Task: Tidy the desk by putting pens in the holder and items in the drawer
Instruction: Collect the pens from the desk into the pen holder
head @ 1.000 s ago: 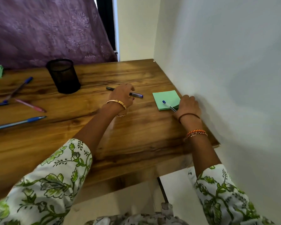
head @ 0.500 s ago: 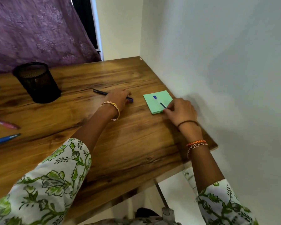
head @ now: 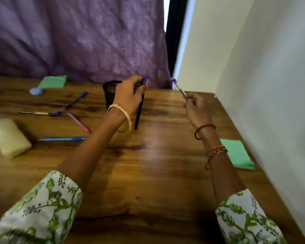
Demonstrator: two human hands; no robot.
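Above a wooden desk (head: pixel 157 173), the left hand (head: pixel 128 95) grips a black pen (head: pixel 138 113) beside the mesh holder (head: pixel 109 94), the right hand (head: pixel 197 108) pinches a blue-capped pen (head: pixel 180 88), and four more pens (head: pixel 62 139) left of the holder, plus a green notepad (head: pixel 239 155) to its right, await tidying.

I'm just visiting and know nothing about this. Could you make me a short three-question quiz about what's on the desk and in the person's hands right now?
1. True or false: both hands hold a pen above the desk.
2. Which hand is nearer the black mesh holder? A. left B. right
3. Fill in: the green notepad near the right wrist lies beside the ____.

Key
1. True: the left hand grips a dark pen; the right hand pinches a blue-capped pen.
2. A.
3. Wall.
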